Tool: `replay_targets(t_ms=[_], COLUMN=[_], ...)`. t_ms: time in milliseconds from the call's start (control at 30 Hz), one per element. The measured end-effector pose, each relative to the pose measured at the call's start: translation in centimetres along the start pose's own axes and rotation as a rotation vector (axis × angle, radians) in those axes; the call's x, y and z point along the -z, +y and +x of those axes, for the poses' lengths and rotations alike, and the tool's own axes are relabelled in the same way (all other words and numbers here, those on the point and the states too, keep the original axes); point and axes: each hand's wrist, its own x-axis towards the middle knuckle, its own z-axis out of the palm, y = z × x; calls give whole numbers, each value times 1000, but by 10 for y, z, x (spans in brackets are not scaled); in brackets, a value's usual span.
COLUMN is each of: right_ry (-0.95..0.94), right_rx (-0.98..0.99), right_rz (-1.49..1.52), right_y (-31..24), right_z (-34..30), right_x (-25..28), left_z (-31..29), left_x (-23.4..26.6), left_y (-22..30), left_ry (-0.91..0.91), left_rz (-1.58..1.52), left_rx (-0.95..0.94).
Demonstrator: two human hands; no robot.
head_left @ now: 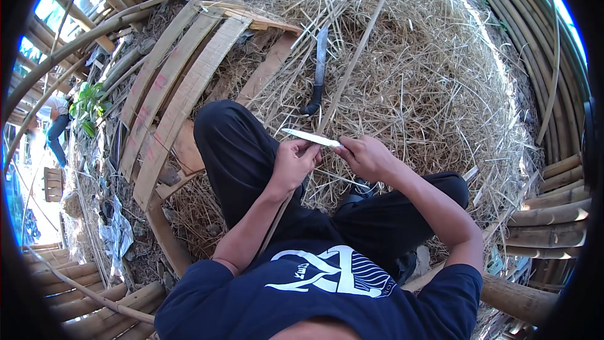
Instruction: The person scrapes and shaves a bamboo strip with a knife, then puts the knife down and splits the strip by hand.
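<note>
My right hand (368, 156) is closed round the handle of a knife (311, 136), whose bright blade points left. In my left hand (294, 164), closed too, is a long thin bamboo strip (352, 68). The strip runs from the straw ahead, under the blade, through my left fingers and back along my left forearm. The blade lies across the strip just beyond my left fingertips; whether it cuts into it I cannot tell. Beyond my hands a machete (320, 56) with a black handle lies on the straw, blade pointing away.
Dry straw and shavings (434, 75) cover the ground around my legs. At the left stands a wooden slatted crate (179, 94). Several thin strips (336, 6) lie near the machete. Bamboo poles (541, 226) line the right side. A person (56, 126) is at the far left.
</note>
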Motion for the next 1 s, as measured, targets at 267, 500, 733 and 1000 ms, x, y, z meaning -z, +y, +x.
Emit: replay_targets(t_ms=[267,500,733,1000], right_ry=[-42,834,245,331], right_rx=[-66,-460,-475,-483], right_rz=[-245,-91,832,1138], right_y=[21,96,15,6], right_z=[11,3,1,13], right_x=[6,132,60,56], left_z=[-6,-58,-31,-44], left_x=[6,26,9,-11], left_y=[-6,15,25,21], left_ry=[-37,-135,-166,-252], left_rz=[-156,-69,-38,41], left_rx=[112,228,169,168])
